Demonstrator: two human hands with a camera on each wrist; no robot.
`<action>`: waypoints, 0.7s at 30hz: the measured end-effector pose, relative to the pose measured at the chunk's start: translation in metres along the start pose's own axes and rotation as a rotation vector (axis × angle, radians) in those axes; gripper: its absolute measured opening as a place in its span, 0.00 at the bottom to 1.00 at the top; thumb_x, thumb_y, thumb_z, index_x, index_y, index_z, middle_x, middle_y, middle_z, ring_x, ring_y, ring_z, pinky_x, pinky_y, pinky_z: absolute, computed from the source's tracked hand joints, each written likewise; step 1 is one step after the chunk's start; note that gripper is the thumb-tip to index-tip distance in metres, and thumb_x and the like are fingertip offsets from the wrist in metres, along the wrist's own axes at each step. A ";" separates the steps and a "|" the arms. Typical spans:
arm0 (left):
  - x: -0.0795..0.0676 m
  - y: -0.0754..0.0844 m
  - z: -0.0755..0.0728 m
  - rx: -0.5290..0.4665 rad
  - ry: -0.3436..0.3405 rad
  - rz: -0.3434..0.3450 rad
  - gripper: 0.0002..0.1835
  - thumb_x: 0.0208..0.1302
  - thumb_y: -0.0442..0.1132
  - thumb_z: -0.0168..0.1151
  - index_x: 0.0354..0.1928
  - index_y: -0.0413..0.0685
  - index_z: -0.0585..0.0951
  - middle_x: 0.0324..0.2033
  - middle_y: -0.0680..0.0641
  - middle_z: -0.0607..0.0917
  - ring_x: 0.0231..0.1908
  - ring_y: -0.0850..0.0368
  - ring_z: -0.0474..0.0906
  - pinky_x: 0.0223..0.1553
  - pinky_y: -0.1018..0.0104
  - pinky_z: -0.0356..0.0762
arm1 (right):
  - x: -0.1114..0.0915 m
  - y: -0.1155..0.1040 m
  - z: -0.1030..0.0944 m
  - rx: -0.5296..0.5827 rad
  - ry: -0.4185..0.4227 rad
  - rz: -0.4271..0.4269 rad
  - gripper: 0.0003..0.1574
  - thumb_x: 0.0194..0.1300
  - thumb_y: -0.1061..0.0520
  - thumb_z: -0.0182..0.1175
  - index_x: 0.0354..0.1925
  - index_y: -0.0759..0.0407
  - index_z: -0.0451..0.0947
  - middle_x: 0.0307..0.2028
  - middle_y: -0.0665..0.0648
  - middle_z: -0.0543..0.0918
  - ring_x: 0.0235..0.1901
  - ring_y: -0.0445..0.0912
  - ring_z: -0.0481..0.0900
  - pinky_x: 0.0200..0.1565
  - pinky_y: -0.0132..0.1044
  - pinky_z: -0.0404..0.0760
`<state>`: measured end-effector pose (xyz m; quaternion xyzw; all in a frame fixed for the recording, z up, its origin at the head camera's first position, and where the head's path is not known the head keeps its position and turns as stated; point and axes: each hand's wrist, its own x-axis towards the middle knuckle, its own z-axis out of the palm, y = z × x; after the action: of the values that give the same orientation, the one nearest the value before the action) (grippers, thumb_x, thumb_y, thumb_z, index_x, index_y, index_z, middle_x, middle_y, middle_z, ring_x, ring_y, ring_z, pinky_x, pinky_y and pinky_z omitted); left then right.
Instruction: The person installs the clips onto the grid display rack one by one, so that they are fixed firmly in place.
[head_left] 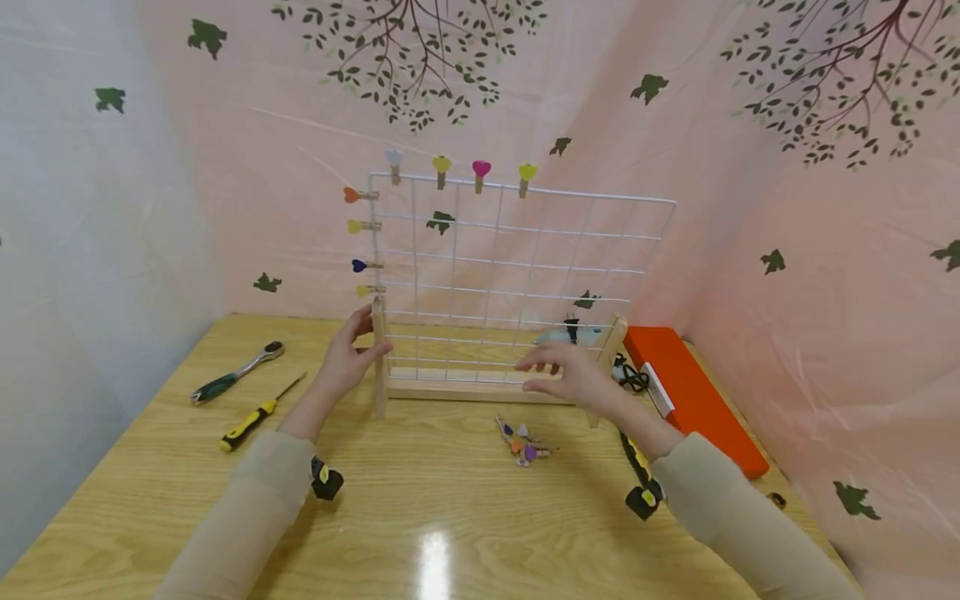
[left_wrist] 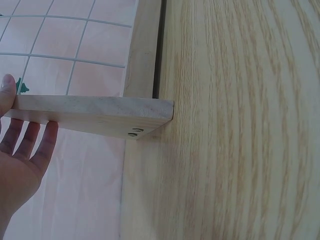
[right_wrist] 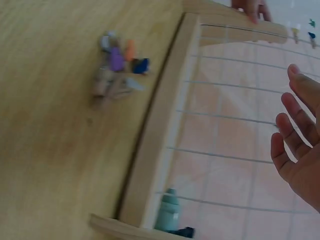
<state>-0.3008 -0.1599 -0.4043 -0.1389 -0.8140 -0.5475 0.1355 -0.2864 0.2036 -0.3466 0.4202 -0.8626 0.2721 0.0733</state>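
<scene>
A white wire grid (head_left: 510,258) stands upright in a wooden stand (head_left: 480,390). My left hand (head_left: 350,354) grips the stand's left side post (head_left: 379,358); in the left wrist view, the thumb lies on one face of this board (left_wrist: 90,106) and the fingers on the other. Open and holding nothing, my right hand (head_left: 573,375) is in front of the grid's lower right part. Small heart-topped clothespins sit along the grid's top edge, among them a pink one (head_left: 481,173), and down its left edge, including a dark blue one (head_left: 362,266). A loose pile of clothespins (head_left: 521,442) lies on the table below my right hand.
A ratchet wrench (head_left: 236,375) and a yellow-black screwdriver (head_left: 251,423) lie at the left. To the right are a red box (head_left: 697,400) and a black cord (head_left: 633,377). Behind the grid lies a pale teal tool (head_left: 588,335). A printed curtain (head_left: 300,125) hangs behind the table.
</scene>
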 end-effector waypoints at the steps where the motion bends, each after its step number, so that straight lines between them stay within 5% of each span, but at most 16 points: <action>1: 0.000 0.000 0.000 0.002 0.001 -0.002 0.37 0.57 0.41 0.60 0.67 0.52 0.55 0.55 0.38 0.69 0.57 0.44 0.64 0.46 0.47 0.73 | -0.007 0.006 0.010 0.001 -0.015 0.000 0.16 0.53 0.49 0.63 0.42 0.49 0.80 0.38 0.44 0.79 0.32 0.38 0.73 0.31 0.31 0.75; 9: 0.001 -0.003 -0.001 -0.003 0.006 0.014 0.37 0.57 0.40 0.61 0.66 0.51 0.56 0.54 0.38 0.70 0.56 0.44 0.65 0.45 0.48 0.74 | -0.046 0.036 0.059 0.087 -0.215 0.068 0.13 0.50 0.52 0.66 0.38 0.51 0.82 0.35 0.48 0.77 0.33 0.45 0.73 0.31 0.33 0.73; 15: 0.002 -0.003 -0.001 0.009 0.005 0.011 0.37 0.57 0.41 0.61 0.66 0.50 0.55 0.54 0.38 0.70 0.56 0.44 0.65 0.45 0.48 0.74 | -0.055 0.040 0.071 0.152 -0.316 0.168 0.12 0.51 0.50 0.65 0.37 0.48 0.82 0.35 0.47 0.75 0.31 0.46 0.70 0.31 0.32 0.71; 21: 0.001 -0.002 0.000 0.008 0.005 0.006 0.37 0.57 0.42 0.61 0.67 0.52 0.55 0.54 0.38 0.70 0.56 0.44 0.65 0.46 0.48 0.73 | -0.055 0.041 0.073 0.153 -0.313 0.143 0.10 0.52 0.53 0.65 0.36 0.50 0.81 0.32 0.49 0.76 0.28 0.47 0.70 0.27 0.27 0.68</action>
<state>-0.3024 -0.1603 -0.4057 -0.1395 -0.8153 -0.5443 0.1398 -0.2754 0.2228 -0.4437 0.3994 -0.8680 0.2726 -0.1133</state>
